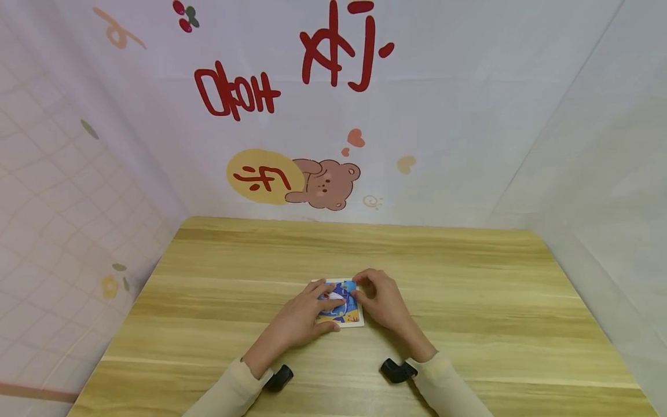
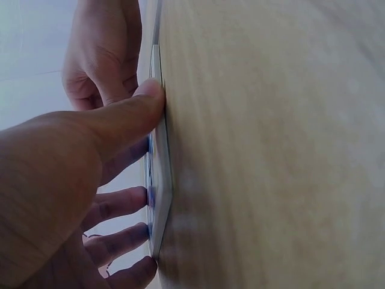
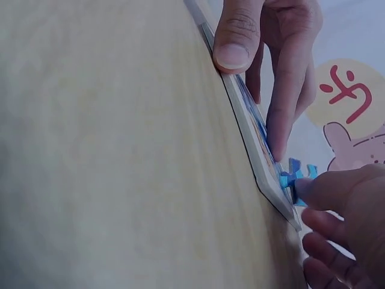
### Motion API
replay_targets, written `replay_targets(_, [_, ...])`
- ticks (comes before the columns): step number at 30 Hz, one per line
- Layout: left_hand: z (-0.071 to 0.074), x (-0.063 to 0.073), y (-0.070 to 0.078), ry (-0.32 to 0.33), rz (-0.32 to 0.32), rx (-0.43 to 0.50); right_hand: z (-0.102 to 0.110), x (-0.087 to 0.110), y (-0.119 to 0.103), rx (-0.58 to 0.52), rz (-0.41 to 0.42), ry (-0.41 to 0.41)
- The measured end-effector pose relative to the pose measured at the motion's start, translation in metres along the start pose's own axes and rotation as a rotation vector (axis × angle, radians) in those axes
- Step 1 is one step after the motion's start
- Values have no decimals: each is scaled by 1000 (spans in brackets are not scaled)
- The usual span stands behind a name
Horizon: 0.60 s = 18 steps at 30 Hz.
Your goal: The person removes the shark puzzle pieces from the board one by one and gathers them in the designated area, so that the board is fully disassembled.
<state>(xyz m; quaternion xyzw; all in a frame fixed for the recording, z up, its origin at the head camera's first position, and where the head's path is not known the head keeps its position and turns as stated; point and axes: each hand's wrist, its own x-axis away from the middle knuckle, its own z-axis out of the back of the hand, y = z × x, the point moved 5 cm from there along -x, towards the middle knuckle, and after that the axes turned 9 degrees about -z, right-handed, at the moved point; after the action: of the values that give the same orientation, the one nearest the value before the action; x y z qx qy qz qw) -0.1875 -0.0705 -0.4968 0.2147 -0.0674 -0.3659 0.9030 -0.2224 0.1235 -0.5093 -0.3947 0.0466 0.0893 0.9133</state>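
Observation:
A small square jigsaw puzzle (image 1: 354,317) with a white frame and a blue and yellow picture lies flat on the table. My left hand (image 1: 304,313) rests over its left part, fingers spread across the picture. In the left wrist view the thumb presses the near edge of the puzzle frame (image 2: 162,174) and several fingertips touch the picture side. At the puzzle's right side, my right hand (image 1: 384,298) pinches a blue puzzle piece (image 3: 295,177) between thumb and fingers. That piece stands tilted up from the board near its far right corner.
The wood-grain table (image 1: 469,301) extends around the puzzle on all sides. Behind it hangs a white backdrop (image 1: 443,116) with red characters and a cartoon bear (image 1: 325,184). Pale sheets (image 1: 68,202) close off both sides. Black wrist devices (image 1: 398,370) sit at the cuffs.

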Motion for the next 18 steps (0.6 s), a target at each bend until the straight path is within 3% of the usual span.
replay_targets(8, [-1, 1, -1, -3, 8, 12, 2, 1, -3, -110, -5, -27])
replay_targets(18, [0, 1, 1, 3, 3, -8, 14, -3, 4, -178, -68, -73])
